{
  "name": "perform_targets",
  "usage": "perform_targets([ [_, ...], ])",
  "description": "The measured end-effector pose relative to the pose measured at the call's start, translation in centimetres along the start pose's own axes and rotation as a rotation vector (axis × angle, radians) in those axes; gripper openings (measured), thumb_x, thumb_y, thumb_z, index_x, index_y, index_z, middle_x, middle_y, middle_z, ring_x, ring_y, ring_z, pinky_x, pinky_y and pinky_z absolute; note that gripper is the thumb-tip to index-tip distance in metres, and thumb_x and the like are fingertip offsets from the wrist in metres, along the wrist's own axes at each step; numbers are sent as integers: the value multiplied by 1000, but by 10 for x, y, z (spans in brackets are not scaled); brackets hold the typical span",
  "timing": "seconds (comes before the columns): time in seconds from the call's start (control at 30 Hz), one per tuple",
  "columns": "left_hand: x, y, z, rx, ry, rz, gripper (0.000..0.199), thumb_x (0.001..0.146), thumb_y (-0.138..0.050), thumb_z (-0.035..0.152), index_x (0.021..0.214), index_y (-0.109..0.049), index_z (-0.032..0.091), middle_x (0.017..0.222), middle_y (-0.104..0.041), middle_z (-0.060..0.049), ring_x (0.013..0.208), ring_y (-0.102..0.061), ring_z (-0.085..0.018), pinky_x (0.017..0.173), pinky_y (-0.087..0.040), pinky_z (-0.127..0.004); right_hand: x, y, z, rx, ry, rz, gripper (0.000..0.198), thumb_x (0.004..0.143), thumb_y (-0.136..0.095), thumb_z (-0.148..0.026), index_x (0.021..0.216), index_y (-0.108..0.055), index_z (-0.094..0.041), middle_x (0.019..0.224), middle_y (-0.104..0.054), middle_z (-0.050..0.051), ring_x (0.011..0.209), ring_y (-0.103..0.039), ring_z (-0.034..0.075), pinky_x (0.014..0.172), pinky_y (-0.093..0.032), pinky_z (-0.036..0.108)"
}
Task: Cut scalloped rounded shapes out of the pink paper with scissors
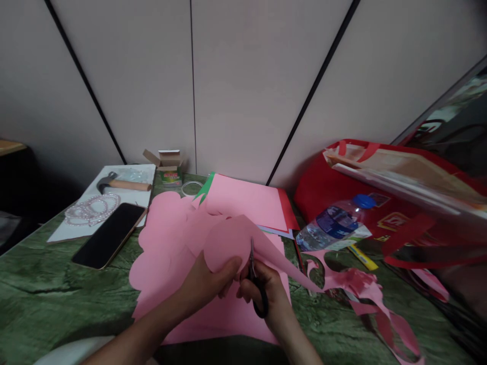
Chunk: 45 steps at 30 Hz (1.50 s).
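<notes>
One pair of black-handled metal scissors (pixel 251 267) points up the frame at lower centre, long axis leaning slightly left. Your right hand (pixel 269 290) curls around it; your left hand (pixel 215 278) pinches round-edged pink paper (pixel 226 241). Farther right, a blue-capped clear plastic bottle (pixel 330 223) fronts a red strapped bag (pixel 315 182).

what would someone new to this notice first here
Probably the pink paper sheet at the centre, held by the left hand while the right hand holds black-handled scissors against it. Next, the big red bag on the right, with a blue-capped plastic bottle in front.
</notes>
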State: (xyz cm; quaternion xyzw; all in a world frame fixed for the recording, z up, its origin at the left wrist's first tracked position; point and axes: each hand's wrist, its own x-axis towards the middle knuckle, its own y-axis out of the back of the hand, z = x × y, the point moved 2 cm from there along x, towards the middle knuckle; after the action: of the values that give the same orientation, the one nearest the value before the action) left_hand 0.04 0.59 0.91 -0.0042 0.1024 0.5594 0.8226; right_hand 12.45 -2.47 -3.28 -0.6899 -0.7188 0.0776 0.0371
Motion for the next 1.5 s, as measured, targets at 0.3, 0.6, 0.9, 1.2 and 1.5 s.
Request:
perform_targets([
  [0.3, 0, 1, -1, 49, 11, 30, 39, 75, -47, 27, 38, -41, 17, 33, -41, 5, 33, -39, -7, 39, -34, -19, -1, 1, 1, -14, 1, -7, 11, 64, -61, -19, 61, -51, -17, 46, -48, -6, 41, -47, 10, 39, -36, 20],
  [0.6, 2, 3, -8, 85, -8, 69, 38, 77, -47, 31, 42, -43, 17, 33, -40, 5, 34, -40, -8, 41, -36, -20, -1, 2, 1, -24, 2, -25, 14, 66, -61, -25, 63, -50, -16, 46, -47, -6, 41, -46, 10, 38, -34, 21],
  [0.9, 1, 4, -10, 87, -41, 84, 48, 80, -42, 38, 36, -39, 17, 31, -37, 5, 33, -38, -7, 40, -32, -20, -3, -1, 5, -1, -27, -16, 13, 66, -59, -22, 63, -47, -17, 44, -45, -8, 38, -44, 8, 37, -33, 19],
  [1.2, 0, 0, -8, 52, -77, 77, 47, 82, -39, 39, 40, -42, 17, 35, -41, 5, 34, -40, -7, 39, -33, -19, -3, -4, 12, 54, -71, -11, 13, 65, -59, -19, 62, -46, -17, 47, -46, -7, 38, -44, 7, 36, -30, 17],
  [1.5, -1, -3, -2, 42, -7, 78, 32, 74, -46, 28, 44, -43, 18, 34, -39, 7, 35, -40, -7, 40, -36, -20, -1, -2, 6, 107, -58, 52, 13, 59, -68, -19, 65, -57, -18, 57, -54, -4, 51, -50, 11, 48, -40, 22],
])
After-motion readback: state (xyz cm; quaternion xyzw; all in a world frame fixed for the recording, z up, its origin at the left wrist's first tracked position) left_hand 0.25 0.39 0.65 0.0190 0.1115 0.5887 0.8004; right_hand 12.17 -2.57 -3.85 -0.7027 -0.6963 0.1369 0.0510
